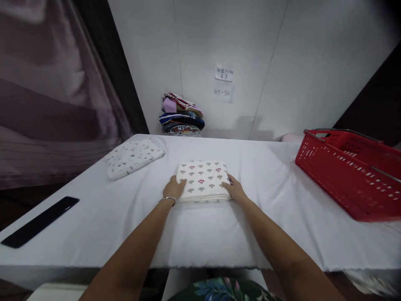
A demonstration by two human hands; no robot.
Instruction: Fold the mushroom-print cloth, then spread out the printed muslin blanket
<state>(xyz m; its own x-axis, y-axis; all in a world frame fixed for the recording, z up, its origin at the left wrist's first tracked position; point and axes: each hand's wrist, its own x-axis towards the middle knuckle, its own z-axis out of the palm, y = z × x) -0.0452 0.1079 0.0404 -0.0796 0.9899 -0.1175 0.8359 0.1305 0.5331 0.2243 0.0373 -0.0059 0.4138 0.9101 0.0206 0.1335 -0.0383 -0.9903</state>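
Past my dark green floral-print garment (224, 290), my left grip (175, 188) and right grip (234, 187) clasp a folded white mushroom-print cloth (203, 180) by its sides.

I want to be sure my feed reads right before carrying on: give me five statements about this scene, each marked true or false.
1. The left hand and right hand are at opposite sides of the folded white cloth with mushroom print. True.
2. The red perforated plastic basket stands left of that cloth. False: it stands to the right.
3. A flat, black, oblong object lies on the white-covered table. True.
4. The thin silver-coloured bracelet is on the right wrist. False: it is on the left wrist.
5. The stack of folded multicoloured fabrics sits beyond the table's far edge. True.
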